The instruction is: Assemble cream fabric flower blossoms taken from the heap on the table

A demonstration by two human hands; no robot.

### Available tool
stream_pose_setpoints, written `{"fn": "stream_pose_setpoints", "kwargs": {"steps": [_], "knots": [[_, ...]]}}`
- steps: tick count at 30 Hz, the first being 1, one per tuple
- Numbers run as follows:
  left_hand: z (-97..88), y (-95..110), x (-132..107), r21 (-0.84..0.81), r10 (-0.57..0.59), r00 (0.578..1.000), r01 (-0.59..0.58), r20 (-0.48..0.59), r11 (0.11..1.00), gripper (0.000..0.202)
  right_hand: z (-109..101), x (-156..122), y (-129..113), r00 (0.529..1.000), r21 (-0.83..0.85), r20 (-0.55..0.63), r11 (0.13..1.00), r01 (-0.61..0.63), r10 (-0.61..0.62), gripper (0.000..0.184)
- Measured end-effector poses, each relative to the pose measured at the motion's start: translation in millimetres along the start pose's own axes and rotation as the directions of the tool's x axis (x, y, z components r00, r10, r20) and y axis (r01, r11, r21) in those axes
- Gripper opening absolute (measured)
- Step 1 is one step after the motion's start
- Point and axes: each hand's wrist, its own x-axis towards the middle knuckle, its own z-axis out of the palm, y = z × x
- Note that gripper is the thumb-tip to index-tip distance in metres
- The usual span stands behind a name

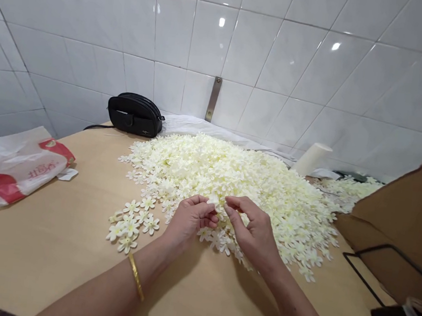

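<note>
A large heap of small cream-white artificial flowers (231, 180) covers the middle of the tan table (55, 242). My left hand (189, 218) and my right hand (254, 230) meet at the heap's near edge, fingers pinched together on one small flower (217, 202) held between them. A gold bangle (135, 276) circles my left wrist. A small separate cluster of flowers (131, 222) lies flat on the table just left of my left hand.
A black pouch (135, 115) sits at the back by the tiled wall. A white-and-red plastic bag (9, 169) lies at the left. A cardboard box (407, 224) and a black wire frame (383, 271) stand at the right. A white roll (312, 159) leans behind the heap.
</note>
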Motion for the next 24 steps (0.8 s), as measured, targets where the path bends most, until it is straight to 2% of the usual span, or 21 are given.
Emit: {"fn": "stream_pose_setpoints", "kwargs": {"steps": [3,6,12,15,17,20,22,24], "knots": [[-1.0,-0.8,-0.5,0.001,-0.010,0.998,0.009,0.070,1.000,0.014,4.4,-3.8,-1.9,0.997,0.091,0.060,0.994,-0.061,0.056,0.017],[-2.2,-0.7,-0.5,-0.003,-0.024,0.992,0.025,0.126,1.000,0.012,6.4,-2.8,-0.4,0.995,0.150,0.058,0.985,-0.090,0.082,0.017],[-2.6,-0.5,0.8,-0.026,-0.048,0.992,0.052,0.119,0.998,0.011,4.7,-2.7,5.6,0.973,0.273,0.090,0.934,-0.229,0.212,0.019],[-2.8,-0.5,1.1,-0.032,-0.030,0.995,0.033,0.098,0.999,0.010,-0.3,1.9,4.9,0.970,0.289,0.058,0.926,-0.242,0.236,0.019],[-3.0,0.0,1.0,-0.032,-0.027,0.997,0.029,0.071,0.999,0.010,-6.3,9.8,2.0,0.977,0.224,-0.007,0.953,-0.205,0.212,0.018],[-3.3,1.3,1.2,-0.027,-0.029,0.998,0.030,0.057,0.999,0.011,-16.4,30.2,-2.4,0.987,-0.010,-0.149,0.998,-0.059,0.057,0.016],[-3.6,2.0,1.8,-0.027,-0.024,0.998,0.025,0.054,0.999,0.012,-20.2,48.3,-1.9,0.979,-0.190,-0.193,0.981,0.035,-0.072,0.016],[-4.2,2.6,2.7,-0.024,-0.017,0.999,0.018,0.030,1.000,0.013,-19.8,67.3,3.1,0.974,-0.322,-0.175,0.943,0.080,-0.143,0.017]]}}
